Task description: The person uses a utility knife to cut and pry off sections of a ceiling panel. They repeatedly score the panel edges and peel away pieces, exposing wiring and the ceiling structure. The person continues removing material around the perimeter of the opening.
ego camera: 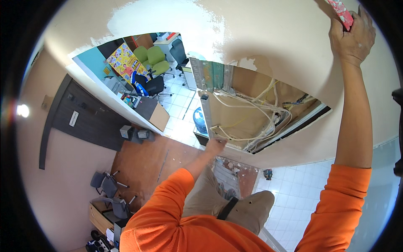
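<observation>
My right hand [355, 39] is raised high against the beige wall [289, 34], at the upper right. It grips a red tool handle [342, 14] smeared with white; the tool's far end is cut off by the picture's rim. Lower down, my left hand [216, 146] has its fingers curled over the bottom edge of a large cut-out opening in the wall. A broad patch of white filler [170, 20] covers the wall above the opening. Loose white cables [261, 108] hang inside the opening's right-hand part, beside a metal stud [206, 115].
Beyond the opening stand green office chairs [157, 60], a desk [154, 110] and a blue water bottle [199, 120]. Plaster rubble [231, 165] lies on the floor below me. A power tool [268, 174] rests on white tiles. Grey chairs [110, 187] and a dark door [85, 110] are left.
</observation>
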Demonstrator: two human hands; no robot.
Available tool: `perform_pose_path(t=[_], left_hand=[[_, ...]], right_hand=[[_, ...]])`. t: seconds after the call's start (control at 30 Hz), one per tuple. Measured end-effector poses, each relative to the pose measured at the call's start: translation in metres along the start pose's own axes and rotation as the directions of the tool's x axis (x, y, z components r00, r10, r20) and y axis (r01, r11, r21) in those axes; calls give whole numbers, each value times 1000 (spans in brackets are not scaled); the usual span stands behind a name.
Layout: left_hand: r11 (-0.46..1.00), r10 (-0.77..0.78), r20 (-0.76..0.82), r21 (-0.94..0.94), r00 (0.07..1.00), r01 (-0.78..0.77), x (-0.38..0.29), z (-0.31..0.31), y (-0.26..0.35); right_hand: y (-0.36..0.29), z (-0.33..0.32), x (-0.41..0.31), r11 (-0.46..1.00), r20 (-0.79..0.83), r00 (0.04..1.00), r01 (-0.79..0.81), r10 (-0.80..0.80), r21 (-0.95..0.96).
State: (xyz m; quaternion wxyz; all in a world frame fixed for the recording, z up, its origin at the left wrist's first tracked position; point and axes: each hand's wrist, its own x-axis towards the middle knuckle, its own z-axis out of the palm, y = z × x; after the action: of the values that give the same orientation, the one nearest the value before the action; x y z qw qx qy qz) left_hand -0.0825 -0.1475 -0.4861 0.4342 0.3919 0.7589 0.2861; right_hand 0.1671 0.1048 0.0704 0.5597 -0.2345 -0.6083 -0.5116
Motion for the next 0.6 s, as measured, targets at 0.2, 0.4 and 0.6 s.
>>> perform_pose_path(t=[0.2,0.4,0.6], left_hand=[[932,-17,-313,-348,950,-98,30,-73,16],[803,-116,-285,-590,951,-79,27,-113,49],[854,-159,-333,-518,929,-39,24,-107,34]], right_hand=[[-4,-4,2,999,29,999,-13,14,-35],[-8,-7,5,998,47,998,-33,35,-44],[-7,-8,5,997,69,997,-16,21,-73]])
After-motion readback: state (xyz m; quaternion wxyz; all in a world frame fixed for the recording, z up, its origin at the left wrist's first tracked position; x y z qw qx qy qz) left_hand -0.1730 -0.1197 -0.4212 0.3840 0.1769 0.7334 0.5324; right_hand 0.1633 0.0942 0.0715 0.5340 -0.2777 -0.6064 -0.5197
